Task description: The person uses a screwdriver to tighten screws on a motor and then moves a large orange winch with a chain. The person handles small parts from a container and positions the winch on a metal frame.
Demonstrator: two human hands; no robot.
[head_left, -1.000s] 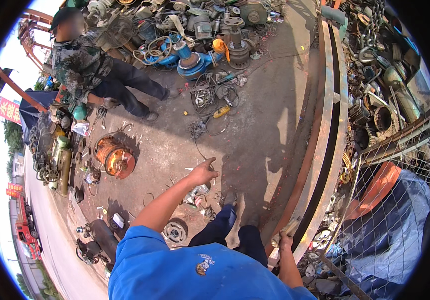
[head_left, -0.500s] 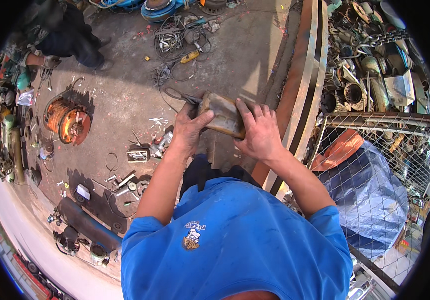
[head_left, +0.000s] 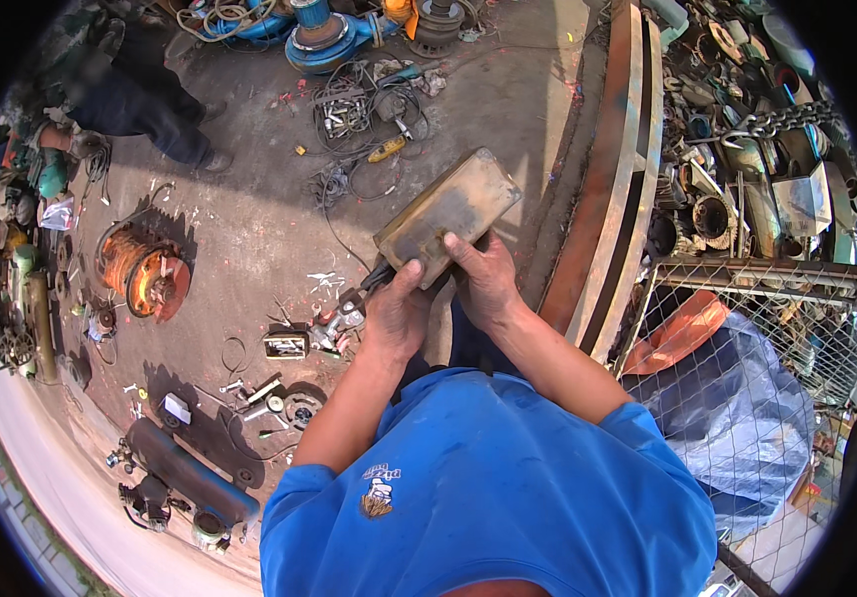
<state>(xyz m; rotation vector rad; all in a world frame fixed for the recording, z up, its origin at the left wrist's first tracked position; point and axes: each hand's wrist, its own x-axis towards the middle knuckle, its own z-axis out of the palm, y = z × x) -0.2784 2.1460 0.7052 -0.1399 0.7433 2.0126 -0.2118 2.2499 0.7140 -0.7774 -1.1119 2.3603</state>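
Observation:
A worn, dirty tan rectangular box is held in front of me with a broad flat face up, tilted toward the far right. Its near end rests between both hands. The thumb of my left hand presses on the near left corner; its other fingers are hidden underneath. By that hand a short dark cable comes out. My right hand grips the near right edge, thumb on the upper face and fingers curled below. What kind of box it is I cannot tell.
An orange motor or reel sits on the floor at left. Tools and a small parts tray lie nearer. Tangled cables are beyond the box. Steel beams and a wire mesh cage stand at right. A person is at far left.
The box has been turned and swung up so its broad face shows. My right hand has moved from its far right side to the near edge, closer to my left hand.

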